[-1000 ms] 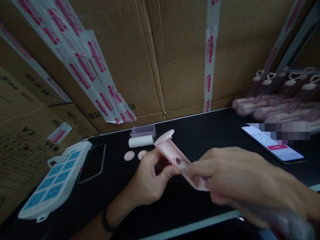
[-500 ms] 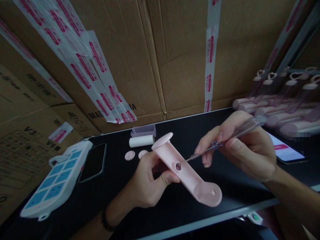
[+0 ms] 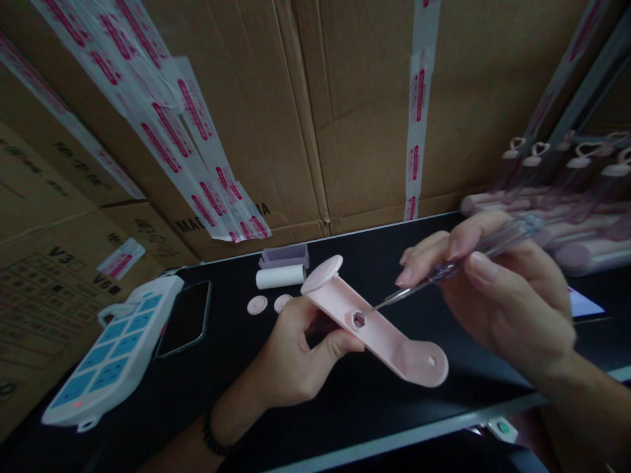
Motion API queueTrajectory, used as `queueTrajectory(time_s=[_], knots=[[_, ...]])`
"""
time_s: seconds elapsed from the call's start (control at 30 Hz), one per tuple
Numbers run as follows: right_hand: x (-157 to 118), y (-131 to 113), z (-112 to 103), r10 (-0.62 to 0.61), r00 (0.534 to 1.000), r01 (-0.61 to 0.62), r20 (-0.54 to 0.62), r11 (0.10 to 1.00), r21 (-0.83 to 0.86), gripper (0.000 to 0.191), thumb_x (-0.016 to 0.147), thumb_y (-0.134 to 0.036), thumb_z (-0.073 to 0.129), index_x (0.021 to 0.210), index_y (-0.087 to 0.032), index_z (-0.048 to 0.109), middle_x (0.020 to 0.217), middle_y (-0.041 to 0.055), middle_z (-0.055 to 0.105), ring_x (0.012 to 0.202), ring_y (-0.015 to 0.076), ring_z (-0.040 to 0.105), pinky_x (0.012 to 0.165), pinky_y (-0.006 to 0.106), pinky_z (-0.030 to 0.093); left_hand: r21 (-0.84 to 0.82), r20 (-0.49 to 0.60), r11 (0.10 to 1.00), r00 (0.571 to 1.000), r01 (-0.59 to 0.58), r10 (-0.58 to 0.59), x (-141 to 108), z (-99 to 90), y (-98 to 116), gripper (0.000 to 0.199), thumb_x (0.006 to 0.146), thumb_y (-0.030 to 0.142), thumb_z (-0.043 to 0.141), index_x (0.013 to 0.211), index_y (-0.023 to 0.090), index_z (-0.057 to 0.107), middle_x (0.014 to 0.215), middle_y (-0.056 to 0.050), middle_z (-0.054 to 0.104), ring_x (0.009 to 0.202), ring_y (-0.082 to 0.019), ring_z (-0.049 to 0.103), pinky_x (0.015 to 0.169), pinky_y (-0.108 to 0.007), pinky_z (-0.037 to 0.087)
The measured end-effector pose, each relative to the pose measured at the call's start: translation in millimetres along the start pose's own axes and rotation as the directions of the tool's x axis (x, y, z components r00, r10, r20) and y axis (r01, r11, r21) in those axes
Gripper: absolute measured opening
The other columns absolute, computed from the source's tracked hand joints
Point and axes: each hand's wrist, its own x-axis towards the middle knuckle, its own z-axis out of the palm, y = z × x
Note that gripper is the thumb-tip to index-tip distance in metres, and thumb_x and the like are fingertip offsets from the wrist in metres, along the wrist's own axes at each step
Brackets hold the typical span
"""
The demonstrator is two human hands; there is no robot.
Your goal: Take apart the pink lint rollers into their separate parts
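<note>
A long pink plastic bracket (image 3: pixel 375 332), round-ended on both sides, is held tilted just above the black table (image 3: pixel 374 263). The left hand (image 3: pixel 290 358) grasps its middle, thumb and fingers closed around it. The right hand (image 3: pixel 497 289) pinches a clear-handled screwdriver (image 3: pixel 444 272), its tip in the bracket's hexagonal hole. Behind lie two pink discs (image 3: pixel 269 304), a white roll (image 3: pixel 280 276), a dark phone (image 3: pixel 186 318) and a power strip (image 3: pixel 111 351).

Screwdriver tip set to a pink bracket above the black desk (image 3: pixel 394 243).

The left hand (image 3: pixel 290 361) grips the pink bracket (image 3: pixel 379 332); the right hand (image 3: pixel 507 289), at 3 o'clock, pinches a clear-handled screwdriver (image 3: pixel 444 272), its tip at the bracket's hexagonal hole. A power strip (image 3: pixel 113 351) lies at 9 o'clock.
</note>
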Motion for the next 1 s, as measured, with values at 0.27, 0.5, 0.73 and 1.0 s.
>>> queueTrajectory(time_s=[0.27, 0.5, 0.73, 1.0], knots=[[6, -20, -4, -0.105, 0.994, 0.105, -0.023, 0.994, -0.032, 0.01, 0.094, -0.015, 0.063, 0.098, -0.024, 0.063, 0.075, -0.0003, 0.068, 0.07, 0.0167, 0.064, 0.07, 0.033, 0.054, 0.073, 0.007, 0.997, 0.999, 0.041, -0.042, 4, -7.7, -2, 0.034, 0.089, 0.047, 0.076, 0.095, 0.014, 0.066, 0.083, -0.005, 0.072, 0.072, -0.017, 0.07, 0.063, -0.024, 0.056], [-2, -23, 9, 0.453, 0.853, -0.032, 0.26, 0.543, -0.839, 0.03, 0.089, -0.044, 0.074, 0.108, -0.023, 0.064, 0.088, -0.0003, 0.068, 0.067, 0.0147, 0.058, 0.057, 0.028, 0.036, 0.204, 0.029, 0.978, 0.999, -0.037, 0.031, -1, -6.9, -5, 0.023, 0.098, 0.039, 0.065, 0.104, 0.016, 0.065, 0.094, -0.007, 0.073, 0.081, -0.018, 0.071, 0.071, -0.027, 0.058], [-13, -10, 12, 0.465, 0.838, 0.096, 0.284, 0.388, -0.917, 0.019, 0.098, -0.035, 0.06, 0.086, -0.023, 0.053, 0.074, -0.0026, 0.061, 0.06, 0.0143, 0.051, 0.058, 0.03, 0.028, 0.315, 0.045, 0.933, 0.985, -0.171, 0.166, -1, -3.4, -14, 0.014, 0.101, 0.032, 0.061, 0.104, 0.019, 0.064, 0.098, -0.006, 0.072, 0.087, -0.02, 0.071, 0.077, -0.031, 0.056], [-11, -23, 13, 0.334, 0.901, 0.12, 0.278, 0.425, -0.897, 0.021, 0.097, -0.031, 0.062, 0.082, -0.023, 0.049, 0.068, -0.0049, 0.055, 0.054, 0.0114, 0.048, 0.052, 0.027, 0.029, 0.229, 0.064, 0.946, 0.973, -0.232, 0.223, 3, -1.8, -2, 0.013, 0.101, 0.033, 0.062, 0.108, 0.022, 0.062, 0.09, -0.001, 0.067, 0.075, -0.013, 0.063, 0.066, -0.022, 0.049]])
